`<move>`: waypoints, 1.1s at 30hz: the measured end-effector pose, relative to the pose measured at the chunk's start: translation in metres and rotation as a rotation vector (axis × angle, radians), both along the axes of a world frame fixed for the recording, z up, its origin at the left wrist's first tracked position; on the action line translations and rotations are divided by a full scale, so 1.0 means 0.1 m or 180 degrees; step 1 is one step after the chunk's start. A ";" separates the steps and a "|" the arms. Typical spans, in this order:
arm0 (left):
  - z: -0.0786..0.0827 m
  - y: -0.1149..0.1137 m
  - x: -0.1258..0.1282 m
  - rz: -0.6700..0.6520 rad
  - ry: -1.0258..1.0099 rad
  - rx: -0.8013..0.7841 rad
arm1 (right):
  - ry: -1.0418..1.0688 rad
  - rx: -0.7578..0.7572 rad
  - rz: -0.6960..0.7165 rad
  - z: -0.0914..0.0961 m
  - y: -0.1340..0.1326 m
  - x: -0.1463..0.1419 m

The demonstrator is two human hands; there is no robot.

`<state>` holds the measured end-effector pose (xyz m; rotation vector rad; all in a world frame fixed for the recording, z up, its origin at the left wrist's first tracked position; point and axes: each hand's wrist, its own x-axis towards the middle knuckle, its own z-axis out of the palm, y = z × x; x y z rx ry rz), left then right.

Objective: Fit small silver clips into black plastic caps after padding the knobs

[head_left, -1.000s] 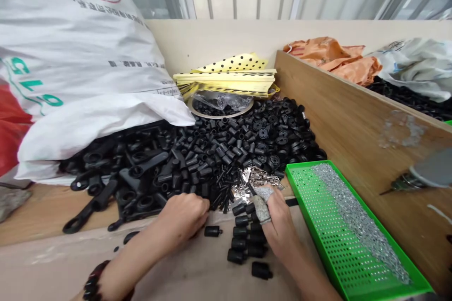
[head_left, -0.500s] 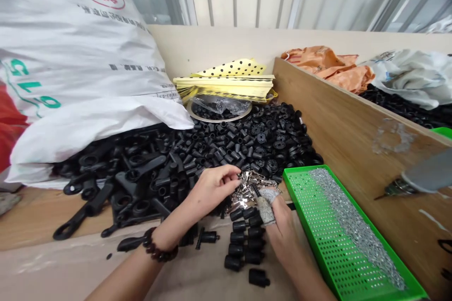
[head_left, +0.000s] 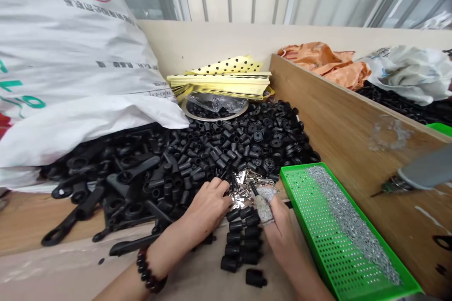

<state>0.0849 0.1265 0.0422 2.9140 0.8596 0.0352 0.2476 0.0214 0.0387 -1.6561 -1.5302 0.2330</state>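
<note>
My left hand (head_left: 208,209), a dark beaded bracelet on its wrist, is closed palm down at the left edge of a pile of small shiny metal clips (head_left: 243,183). Its fingertips are hidden, and so is whatever they hold. My right hand (head_left: 273,209) has pale wrapping on the thumb and a finger. Those pinch a thin black ribbed piece (head_left: 253,189), which points up over the clips. Just below the clips, short black plastic cylinders (head_left: 233,238) lie in two rows, with one single black cylinder (head_left: 255,278) nearer to me.
A green perforated tray (head_left: 307,225) holding many small silver screws (head_left: 353,218) stands at right. Behind it, a grey power screwdriver (head_left: 416,176) points left before a wooden divider (head_left: 339,108). Black plastic parts (head_left: 212,150) heap up ahead, beside a large white sack (head_left: 81,66).
My left hand has moved down and left, turning palm down with its fingers lower. My right hand stays almost in place with the ribbed piece. The whole view has shifted slightly.
</note>
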 end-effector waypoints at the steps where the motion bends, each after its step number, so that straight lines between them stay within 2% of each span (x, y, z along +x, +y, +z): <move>1: -0.01 0.01 0.02 0.0002 0.0010 0.0030 | 0.0010 0.0006 0.0004 0.01 0.00 0.00; 7: -0.04 0.06 0.13 -0.0036 -0.0033 0.0176 | 0.0027 -0.0006 0.0126 0.01 0.00 0.01; 13: -0.09 0.06 0.20 -0.0036 -0.0174 0.0327 | 0.0157 0.0271 0.0091 -0.16 0.04 -0.02; 16: -0.09 0.05 0.19 0.0000 -0.0307 0.0309 | 0.0186 0.0211 0.0210 -0.23 0.06 -0.02; 19: -0.01 0.03 0.08 0.0069 -0.0540 0.0250 | 0.0061 0.0035 0.0382 -0.25 0.07 -0.02; 24: 0.16 -0.11 -0.17 -0.0053 -0.1433 -0.0026 | -0.0557 0.0150 0.0797 -0.17 0.05 -0.07; 27: 0.20 -0.21 -0.24 -0.0187 -0.1523 -0.0048 | -0.0728 0.0220 0.0990 -0.09 0.02 -0.11; 30: 0.20 -0.28 -0.24 -0.0158 -0.1672 -0.0130 | -0.0598 0.0179 0.1079 -0.02 0.00 -0.15; 33: 0.20 -0.32 -0.26 -0.0104 -0.1881 -0.0243 | -0.0148 -0.0107 0.1102 0.01 -0.02 -0.18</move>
